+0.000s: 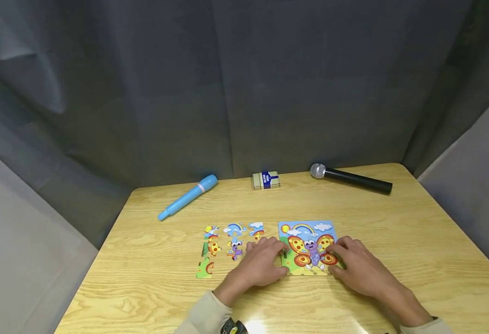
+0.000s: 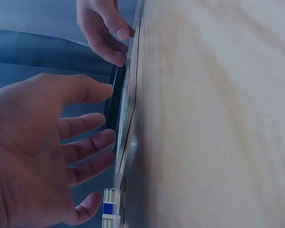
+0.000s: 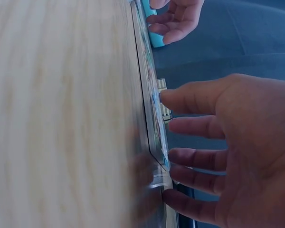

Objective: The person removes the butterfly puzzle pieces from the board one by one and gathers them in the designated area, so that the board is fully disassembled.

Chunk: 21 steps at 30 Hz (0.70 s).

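Note:
A jigsaw board [image 1: 311, 248] with a smiling purple butterfly, a rainbow and a sun lies flat on the wooden table. My left hand [image 1: 261, 262] is at its left edge, fingers spread and slightly bent with the fingertips over the rim. At the right edge my right hand [image 1: 361, 269] has its fingers in a similar relaxed spread. Nothing sits in either palm in the wrist views. Left of the board, several loose jigsaw pieces [image 1: 235, 249] are laid out in rows, some partly hidden by the left hand.
A blue toy microphone [image 1: 188, 197] lies at the back left of the table [image 1: 144, 297]. A bundle of small sticks with a blue band [image 1: 266, 180] is at the back middle. A black microphone [image 1: 353, 179] lies back right, before a dark cloth [image 1: 228, 93].

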Tool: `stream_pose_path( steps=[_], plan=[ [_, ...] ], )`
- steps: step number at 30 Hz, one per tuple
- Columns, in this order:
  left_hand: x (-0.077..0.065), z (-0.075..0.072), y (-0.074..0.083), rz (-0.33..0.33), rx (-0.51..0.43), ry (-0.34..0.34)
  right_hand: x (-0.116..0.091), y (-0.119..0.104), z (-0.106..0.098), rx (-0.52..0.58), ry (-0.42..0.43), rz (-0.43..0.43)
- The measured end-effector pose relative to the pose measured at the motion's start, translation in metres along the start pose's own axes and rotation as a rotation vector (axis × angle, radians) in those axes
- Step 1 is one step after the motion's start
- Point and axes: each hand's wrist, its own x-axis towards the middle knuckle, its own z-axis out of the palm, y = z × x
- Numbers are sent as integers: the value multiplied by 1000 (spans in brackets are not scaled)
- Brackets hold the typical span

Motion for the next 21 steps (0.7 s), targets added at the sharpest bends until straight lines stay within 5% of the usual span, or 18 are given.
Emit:
stream_pose_path(
  steps=[21],
  plan=[
    [25, 11, 33, 0, 103, -88, -1, 5, 0, -2, 6, -15]
  ],
)
